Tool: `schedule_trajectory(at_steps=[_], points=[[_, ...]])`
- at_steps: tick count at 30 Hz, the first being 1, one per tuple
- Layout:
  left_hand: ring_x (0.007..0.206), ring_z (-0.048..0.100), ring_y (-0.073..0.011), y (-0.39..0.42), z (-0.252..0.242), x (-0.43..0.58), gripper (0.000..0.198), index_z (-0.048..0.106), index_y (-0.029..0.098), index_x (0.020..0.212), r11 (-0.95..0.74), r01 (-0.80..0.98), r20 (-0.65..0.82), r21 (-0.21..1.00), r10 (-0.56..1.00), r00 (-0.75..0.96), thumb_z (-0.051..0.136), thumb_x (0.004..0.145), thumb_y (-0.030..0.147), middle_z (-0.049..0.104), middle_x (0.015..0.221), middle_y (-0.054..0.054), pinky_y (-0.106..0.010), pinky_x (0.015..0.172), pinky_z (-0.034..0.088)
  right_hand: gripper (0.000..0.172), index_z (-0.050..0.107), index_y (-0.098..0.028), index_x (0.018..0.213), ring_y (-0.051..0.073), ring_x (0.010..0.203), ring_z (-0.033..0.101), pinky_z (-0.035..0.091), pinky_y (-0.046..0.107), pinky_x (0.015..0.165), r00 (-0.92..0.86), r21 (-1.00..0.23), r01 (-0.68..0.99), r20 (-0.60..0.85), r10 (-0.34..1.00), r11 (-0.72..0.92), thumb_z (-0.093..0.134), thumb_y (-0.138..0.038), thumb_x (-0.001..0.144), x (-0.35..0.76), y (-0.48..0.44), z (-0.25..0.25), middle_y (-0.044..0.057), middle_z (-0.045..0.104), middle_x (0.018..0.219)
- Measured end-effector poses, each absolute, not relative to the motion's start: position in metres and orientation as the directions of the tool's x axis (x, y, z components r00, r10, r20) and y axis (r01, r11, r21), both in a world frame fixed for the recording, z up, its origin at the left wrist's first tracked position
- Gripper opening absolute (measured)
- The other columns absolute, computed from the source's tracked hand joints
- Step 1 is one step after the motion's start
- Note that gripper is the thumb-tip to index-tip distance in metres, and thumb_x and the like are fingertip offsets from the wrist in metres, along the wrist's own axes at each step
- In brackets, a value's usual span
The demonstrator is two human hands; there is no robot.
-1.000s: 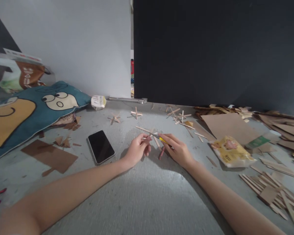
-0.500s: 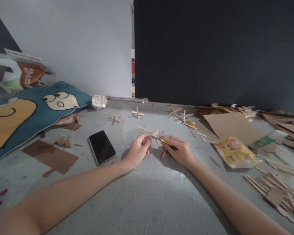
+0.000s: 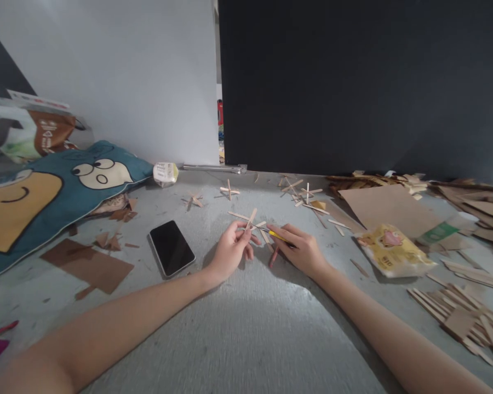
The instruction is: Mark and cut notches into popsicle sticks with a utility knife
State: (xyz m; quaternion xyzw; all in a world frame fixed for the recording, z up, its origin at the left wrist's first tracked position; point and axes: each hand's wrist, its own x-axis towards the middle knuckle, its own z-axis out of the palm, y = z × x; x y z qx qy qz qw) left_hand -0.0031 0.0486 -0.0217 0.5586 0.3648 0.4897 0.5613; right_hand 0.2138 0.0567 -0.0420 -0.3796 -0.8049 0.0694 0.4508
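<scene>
Pinched between the thumb and fingers of my left hand (image 3: pixel 229 249) is a flat wooden craft stick (image 3: pixel 252 216), its free end pointing up and away. My right hand (image 3: pixel 303 250) grips a slim tool with a yellow handle (image 3: pixel 280 236). The tool's thin dark tip points left and reaches the stick by my left fingers; whether it cuts in cannot be made out. Under my right hand lies a narrow red item (image 3: pixel 274 256), partly hidden. More loose sticks (image 3: pixel 265 236) lie between and just beyond my hands.
A phone (image 3: pixel 171 248) lies left of my left hand, near brown card (image 3: pixel 88 265) and a blue cushion (image 3: pixel 102 175). Crossed-stick pieces (image 3: pixel 229 190) stand farther back. Rightward are a yellow packet (image 3: pixel 394 251), cardboard (image 3: pixel 378 210) and a stick pile (image 3: pixel 456 314). A black panel (image 3: pixel 361 82) rises behind.
The stick in my left hand has tilted more upright, and my left fingers have spread a little. My right hand keeps its hold on the yellow-handled tool. The view has shifted slightly.
</scene>
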Motion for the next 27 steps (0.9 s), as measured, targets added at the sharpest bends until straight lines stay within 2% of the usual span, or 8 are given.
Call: schedule_trajectory(at_steps=[7,16,22,27], points=[[0.043,0.058,-0.0104,0.0473,-0.0197,-0.0036,0.047,0.049,0.020,0.112,-0.114,-0.138,0.148,0.984,0.952,0.267,0.065,0.091,0.059,0.072,0.078,-0.001,-0.023,0.044,0.042,0.032,0.075,-0.028,0.128,0.016,0.069,0.066,0.055,0.027,0.066,-0.328,-0.453,0.516,0.680,0.656,0.727,0.054,-0.035,0.104,0.2132,0.0565,-0.0426,0.006,0.072,0.087],[0.039,0.055,-0.0091,0.0464,-0.0201,-0.0035,0.046,0.042,0.023,0.096,-0.104,-0.129,0.133,0.986,0.960,0.245,0.065,0.090,0.062,0.075,0.083,-0.003,-0.022,0.038,0.040,0.034,0.074,-0.030,0.130,0.015,0.069,0.066,0.056,0.026,0.067,-0.319,-0.437,0.576,0.658,0.682,0.691,0.052,-0.036,0.105,0.2147,0.0584,-0.0462,0.006,0.071,0.090],[0.038,0.055,-0.0090,0.0479,-0.0205,-0.0039,0.047,0.042,0.023,0.095,-0.093,-0.127,0.122,0.988,0.963,0.240,0.065,0.089,0.063,0.075,0.083,-0.003,-0.022,0.037,0.037,0.034,0.075,-0.031,0.129,0.015,0.069,0.067,0.056,0.025,0.067,-0.298,-0.432,0.597,0.663,0.687,0.676,0.052,-0.035,0.104,0.2139,0.0580,-0.0452,0.006,0.072,0.092],[0.038,0.055,-0.0090,0.0472,-0.0199,-0.0041,0.046,0.042,0.023,0.098,-0.082,-0.129,0.112,0.988,0.963,0.245,0.065,0.090,0.061,0.075,0.083,-0.003,-0.021,0.036,0.038,0.035,0.073,-0.031,0.132,0.015,0.069,0.068,0.056,0.025,0.066,-0.324,-0.365,0.628,0.681,0.657,0.688,0.051,-0.030,0.105,0.2148,0.0568,-0.0438,0.007,0.074,0.095]])
